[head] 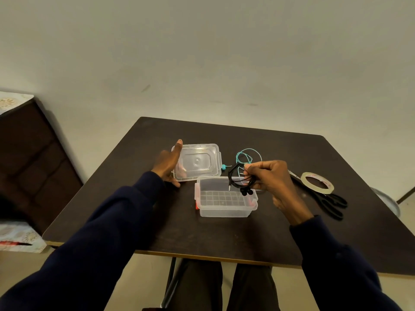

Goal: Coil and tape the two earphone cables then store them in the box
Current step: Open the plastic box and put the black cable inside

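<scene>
One coiled black cable [238, 185], pinched by the right hand [272, 179] over the box [224, 212], was best lowered in flat; the left hand [167, 164] lay straight-fingered beside the lid [197, 161].

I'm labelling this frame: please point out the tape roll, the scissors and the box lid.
tape roll [330, 187], head view, right side of the ring.
scissors [318, 196], head view, black shank before the handles.
box lid [197, 161], head view, middle of its clear panel.

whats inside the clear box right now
Nothing that shows: the box's gridded floor is bare through most of it. The right hand holds the black earphones over the far right corner, so that corner's floor is covered.
</scene>
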Demonstrator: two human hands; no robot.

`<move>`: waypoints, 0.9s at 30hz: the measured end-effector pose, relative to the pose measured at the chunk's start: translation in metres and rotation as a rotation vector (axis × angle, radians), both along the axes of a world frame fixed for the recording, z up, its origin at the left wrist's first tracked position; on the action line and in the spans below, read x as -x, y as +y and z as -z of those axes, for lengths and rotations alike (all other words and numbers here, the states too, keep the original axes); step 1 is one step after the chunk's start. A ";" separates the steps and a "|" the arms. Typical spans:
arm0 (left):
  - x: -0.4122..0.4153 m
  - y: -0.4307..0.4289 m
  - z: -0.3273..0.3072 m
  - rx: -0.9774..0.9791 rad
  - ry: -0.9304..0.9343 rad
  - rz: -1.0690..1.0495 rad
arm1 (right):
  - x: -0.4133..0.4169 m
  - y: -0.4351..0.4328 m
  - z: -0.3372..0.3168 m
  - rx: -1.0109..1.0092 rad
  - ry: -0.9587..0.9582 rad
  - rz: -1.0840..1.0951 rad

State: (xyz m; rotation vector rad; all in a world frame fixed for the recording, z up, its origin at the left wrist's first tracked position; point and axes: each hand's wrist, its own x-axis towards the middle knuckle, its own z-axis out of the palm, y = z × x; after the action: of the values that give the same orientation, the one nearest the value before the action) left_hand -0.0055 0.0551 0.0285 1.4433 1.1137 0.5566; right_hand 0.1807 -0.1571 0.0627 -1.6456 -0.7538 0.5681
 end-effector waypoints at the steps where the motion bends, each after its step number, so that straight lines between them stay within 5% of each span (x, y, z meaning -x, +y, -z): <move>1: 0.004 0.003 0.001 0.008 0.013 0.007 | 0.001 0.001 0.003 0.014 0.004 -0.010; 7: 0.031 0.031 0.014 -0.024 0.208 -0.024 | 0.002 0.006 0.012 0.070 -0.050 -0.017; 14: 0.043 0.051 0.027 -0.445 0.552 -0.030 | 0.003 0.017 0.016 0.167 -0.342 0.035; 17: 0.040 0.052 0.028 -0.506 0.554 -0.042 | 0.004 0.017 0.016 0.220 -0.505 0.065; 23: 0.040 0.045 0.032 -0.513 0.456 -0.092 | 0.006 0.020 0.013 0.321 -0.495 -0.040; 27: 0.040 0.028 0.039 -0.731 0.381 -0.144 | 0.007 0.025 0.016 0.442 -0.551 -0.097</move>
State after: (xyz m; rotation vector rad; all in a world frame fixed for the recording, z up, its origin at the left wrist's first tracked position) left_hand -0.0456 0.0836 -0.0100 2.1745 1.3964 0.8718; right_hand 0.1739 -0.1318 0.0465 -2.2266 -1.1723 0.3609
